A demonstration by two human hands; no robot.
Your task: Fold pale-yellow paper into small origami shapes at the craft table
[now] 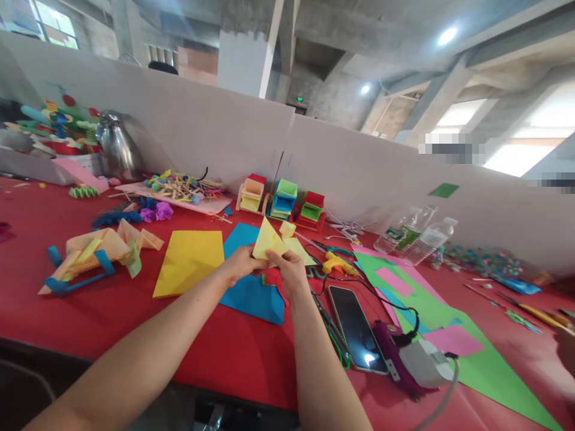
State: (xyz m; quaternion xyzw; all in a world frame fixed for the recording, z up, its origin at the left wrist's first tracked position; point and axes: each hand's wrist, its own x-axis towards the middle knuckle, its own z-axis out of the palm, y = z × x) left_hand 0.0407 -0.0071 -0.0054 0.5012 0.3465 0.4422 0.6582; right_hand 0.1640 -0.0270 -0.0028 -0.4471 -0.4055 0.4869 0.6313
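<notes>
Between both hands I hold a small piece of pale yellow paper (266,235), folded to a pointed, triangular shape. My left hand (240,265) pinches its lower left side, and my right hand (290,269) grips the lower right with the thumb on top. Below them lies a blue sheet of paper (254,305), partly covered by my hands. To its left rests a yellow sheet of paper (188,263). Just behind my right hand are another pale yellow piece (300,250) and a small yellow folded bit (287,229). Some red paper (272,277) shows under my wrists.
A yellow glue gun (339,263), a phone (357,328) and a purple power strip (399,353) with cables sit on the right. Green paper (476,365) and plastic bottles (429,239) lie beyond. Small paper chairs (283,197) stand at the back; a paper model (96,254) is left.
</notes>
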